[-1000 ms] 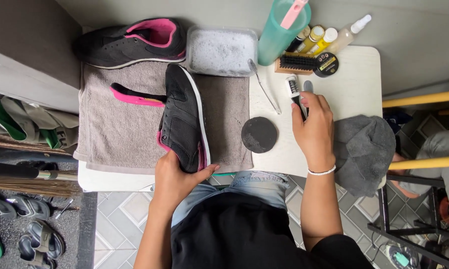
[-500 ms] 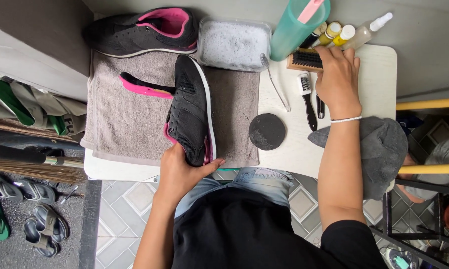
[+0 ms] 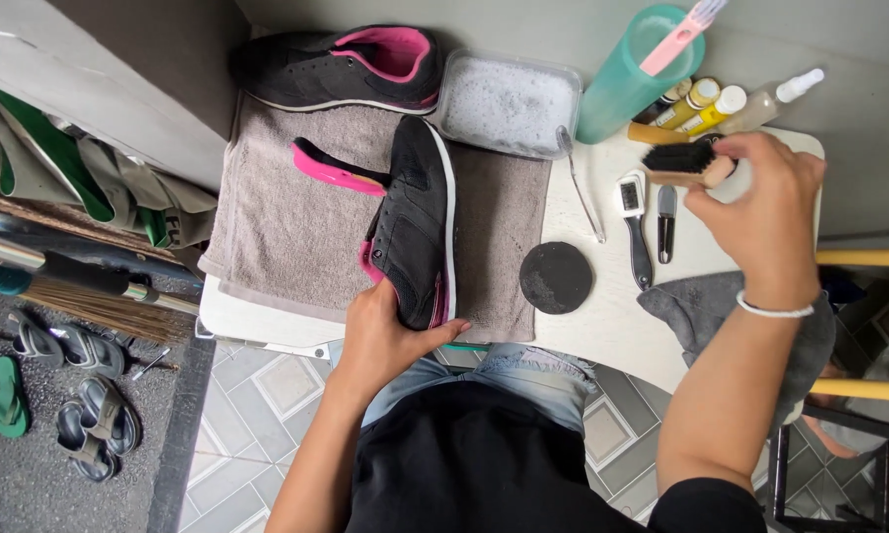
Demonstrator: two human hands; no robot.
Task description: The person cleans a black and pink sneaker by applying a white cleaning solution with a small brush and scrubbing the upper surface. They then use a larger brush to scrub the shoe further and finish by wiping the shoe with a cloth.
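Grey patterned floor tiles (image 3: 267,385)

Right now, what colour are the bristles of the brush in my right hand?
Black bristles on the brush, seen in the head view.

Black shoe (image 3: 417,222) with pink lining and white sole edge, tipped on its side on the grey towel (image 3: 286,232), heel gripped. Wooden brush (image 3: 683,163) with black bristles, pinched above the bench's (image 3: 602,296) far edge.
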